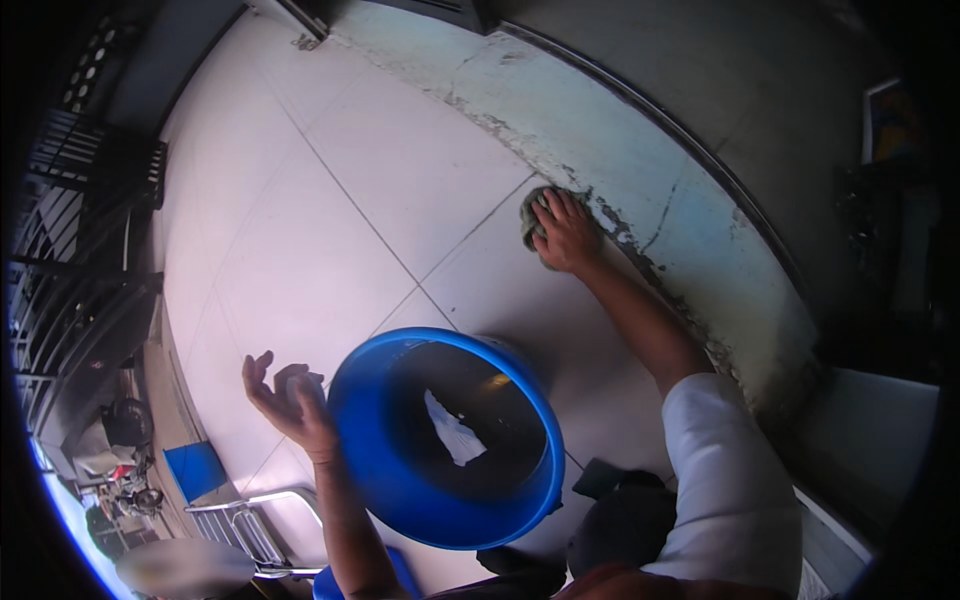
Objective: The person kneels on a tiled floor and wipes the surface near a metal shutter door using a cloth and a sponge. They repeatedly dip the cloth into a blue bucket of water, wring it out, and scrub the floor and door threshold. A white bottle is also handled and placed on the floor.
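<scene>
My right hand (570,232) is stretched far out and presses a crumpled grey-green rag (537,222) onto the pale tiles, close to the worn edge of a light-blue ledge. Its fingers curve over the rag. My left hand (290,405) is raised beside the rim of a large blue tub (365,455), fingers apart and loosely bent. A pale greyish patch shows between its fingers and thumb; I cannot tell what it is. Dark liquid (400,420) stands in the tub, with a bright jagged patch on it, perhaps a reflection.
The light-blue ledge (700,225) with flaking paint runs along the right. A metal-framed chair (245,530) and a blue panel (195,470) are at lower left. Dark railings (85,250) line the left side, with a parked motorbike (140,490) beyond.
</scene>
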The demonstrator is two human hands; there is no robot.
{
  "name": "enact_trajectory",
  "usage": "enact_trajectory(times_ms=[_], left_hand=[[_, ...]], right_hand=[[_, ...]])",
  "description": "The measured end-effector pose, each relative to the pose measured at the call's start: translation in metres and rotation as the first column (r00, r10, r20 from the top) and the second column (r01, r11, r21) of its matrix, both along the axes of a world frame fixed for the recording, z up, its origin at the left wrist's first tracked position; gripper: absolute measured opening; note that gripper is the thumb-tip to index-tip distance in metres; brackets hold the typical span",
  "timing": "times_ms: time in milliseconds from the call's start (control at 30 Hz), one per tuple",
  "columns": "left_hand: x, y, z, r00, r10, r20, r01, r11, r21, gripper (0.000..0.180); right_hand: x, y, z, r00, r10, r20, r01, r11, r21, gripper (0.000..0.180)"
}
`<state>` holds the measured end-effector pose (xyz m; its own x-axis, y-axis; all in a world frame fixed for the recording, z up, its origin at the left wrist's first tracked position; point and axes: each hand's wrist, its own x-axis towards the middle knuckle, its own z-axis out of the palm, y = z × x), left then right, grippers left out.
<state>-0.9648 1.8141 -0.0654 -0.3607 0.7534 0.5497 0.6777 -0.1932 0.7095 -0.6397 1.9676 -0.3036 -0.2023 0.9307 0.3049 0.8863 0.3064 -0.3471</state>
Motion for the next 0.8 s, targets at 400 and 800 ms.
enact_trajectory(times_ms=[400, 800], left_hand=[[-0.004, 0.0, 0.002, 0.988, -0.098, 0.122, 0.101, 0.995, -0.019, 0.059], [0.005, 0.001, 0.006, 1.0, 0.007, 0.027, -0.004, 0.996, -0.093, 0.065]], right_hand=[[0.175, -0.399, 0.028, 0.936, -0.231, 0.265, 0.293, 0.929, -0.227, 0.064], [-0.011, -0.078, 0.018, 0.982, -0.187, -0.027, 0.188, 0.982, 0.02, 0.063]])
